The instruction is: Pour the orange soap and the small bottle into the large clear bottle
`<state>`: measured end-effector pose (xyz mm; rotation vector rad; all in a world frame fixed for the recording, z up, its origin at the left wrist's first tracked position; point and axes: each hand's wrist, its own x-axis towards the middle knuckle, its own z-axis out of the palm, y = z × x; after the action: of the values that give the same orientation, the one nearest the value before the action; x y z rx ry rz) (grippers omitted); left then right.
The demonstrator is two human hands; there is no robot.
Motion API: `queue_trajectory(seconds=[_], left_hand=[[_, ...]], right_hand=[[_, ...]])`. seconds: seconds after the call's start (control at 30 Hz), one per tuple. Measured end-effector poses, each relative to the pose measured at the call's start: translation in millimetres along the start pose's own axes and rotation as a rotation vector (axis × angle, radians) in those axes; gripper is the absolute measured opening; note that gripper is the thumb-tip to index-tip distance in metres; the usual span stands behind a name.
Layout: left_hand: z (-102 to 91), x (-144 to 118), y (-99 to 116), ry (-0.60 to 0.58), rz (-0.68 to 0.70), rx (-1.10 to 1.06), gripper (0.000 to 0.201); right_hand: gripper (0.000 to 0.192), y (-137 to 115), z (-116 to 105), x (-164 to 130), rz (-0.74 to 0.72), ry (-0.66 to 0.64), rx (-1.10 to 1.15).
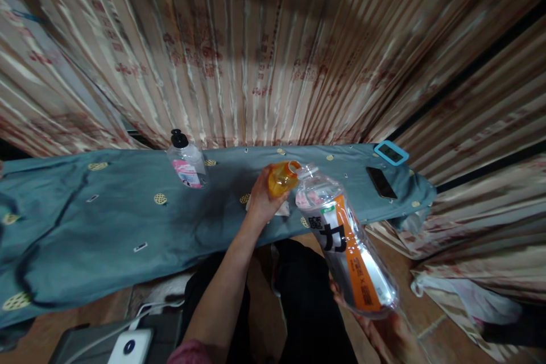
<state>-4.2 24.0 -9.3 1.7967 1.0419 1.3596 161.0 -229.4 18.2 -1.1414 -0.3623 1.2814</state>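
Amber bottle: a small see-through amber bottle (279,181), the landmark here, is held above the front half of the bench (123,205), its open mouth turned to the right.
Left hand: the left hand (261,196) has its grip wrapped around the amber bottle.
Large clear bottle: a big transparent plastic bottle (341,239), with an orange strip and large black Chinese characters on its label, lies aslant to the lower right of the amber bottle. Its neck is at the amber bottle's mouth; whether the two touch is hard to tell.
Right hand: the right hand (390,338), below and to the right of the amber bottle, has its grip on the large clear bottle near the base.
Pump bottle: a clear bottle with a black pump top and a pink-and-white label (189,166) stands upright to the left of the amber bottle.
Phone: a dark smartphone (381,182) lies well to the right of the amber bottle.
Blue-framed device: a light-blue frame around a dark screen (391,153) sits beyond the phone, farther right of the amber bottle.
Cloth: grey-green fabric printed with yellow pineapples (85,227) spreads beneath the amber bottle, covering the bench.
Curtain: pleated beige fabric with red print (256,79) hangs behind the amber bottle.
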Motion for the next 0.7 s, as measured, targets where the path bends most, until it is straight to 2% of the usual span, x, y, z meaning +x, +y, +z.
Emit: queue_trajectory(seconds=[0.2, 0.3, 0.4, 0.5, 0.57, 0.7], left_hand=[[2.0, -0.6, -3.2, 0.01, 0.015, 0.016, 0.063], [3.8, -1.2, -5.8, 0.019, 0.011, 0.026, 0.065], [4.1, -1.5, -6.2, 0.022, 0.016, 0.04, 0.065], [2.9, -1.5, -4.8, 0.02, 0.019, 0.05, 0.065], [2.0, -1.8, -3.6, 0.014, 0.014, 0.05, 0.065], [1.4, -2.9, -2.5, 0.009, 0.01, 0.056, 0.065]], right_hand=[[0.049, -3.9, 16.4, -4.2, 0.002, 0.024, -0.015], [0.049, -4.0, 17.5, -3.4, -0.005, 0.038, -0.002], [0.048, -1.9, 6.4, -1.5, 0.007, -0.015, 0.007], [0.042, 1.5, -10.0, 0.4, 0.03, -0.148, 0.018], [0.034, 3.4, -17.6, 1.1, 0.006, -0.166, 0.063], [0.043, 3.7, -21.9, 1.5, 0.005, -0.176, 0.031]])
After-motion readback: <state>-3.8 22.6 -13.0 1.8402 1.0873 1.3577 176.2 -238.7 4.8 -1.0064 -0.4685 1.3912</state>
